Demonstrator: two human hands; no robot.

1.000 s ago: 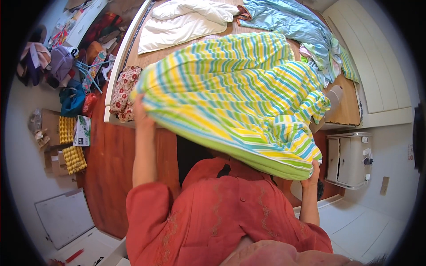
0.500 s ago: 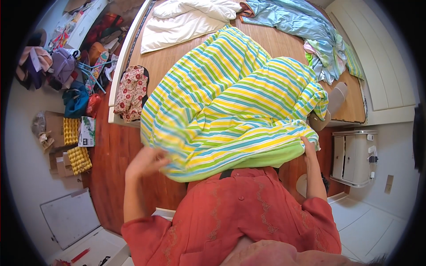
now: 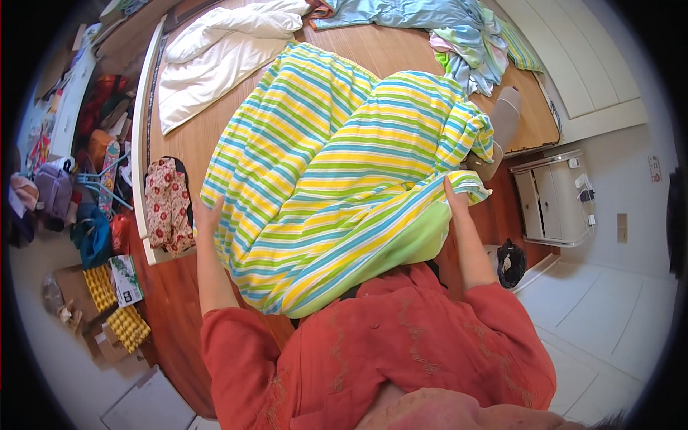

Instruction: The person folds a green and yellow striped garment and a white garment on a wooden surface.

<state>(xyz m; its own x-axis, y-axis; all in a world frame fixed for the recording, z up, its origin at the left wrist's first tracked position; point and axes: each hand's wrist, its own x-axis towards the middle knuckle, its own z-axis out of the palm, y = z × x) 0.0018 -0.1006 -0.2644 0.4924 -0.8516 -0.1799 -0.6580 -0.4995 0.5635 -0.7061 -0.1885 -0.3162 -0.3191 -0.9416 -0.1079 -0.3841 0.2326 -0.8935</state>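
A quilt [image 3: 337,172] striped in yellow, green, blue and white lies bunched in front of me, partly on the bed and partly against my lap. Its plain green underside [image 3: 408,240] shows along the near right edge. My left hand [image 3: 207,217] is at the quilt's left edge, thumb and fingers closed about the margin; some fingers are hidden. At the near right corner my right hand [image 3: 456,195] grips the raised edge, thumb on top and the other fingers behind the fabric. What looks like a foot in a grey-brown sock [image 3: 506,118] sticks out past the quilt's right side.
A white quilt [image 3: 222,54], a light blue cover [image 3: 394,16] and crumpled pastel cloth [image 3: 469,54] lie on the wooden bed board [image 3: 215,136]. Flowered fabric [image 3: 168,204] hangs at the left corner. A white cabinet [image 3: 552,197] stands right; bags [image 3: 54,190] and yellow egg trays [image 3: 129,330] sit left.
My left hand has moved from the near left corner to the quilt's left side. My right hand has lifted its corner, showing more green underside. The view has shifted and turned slightly.
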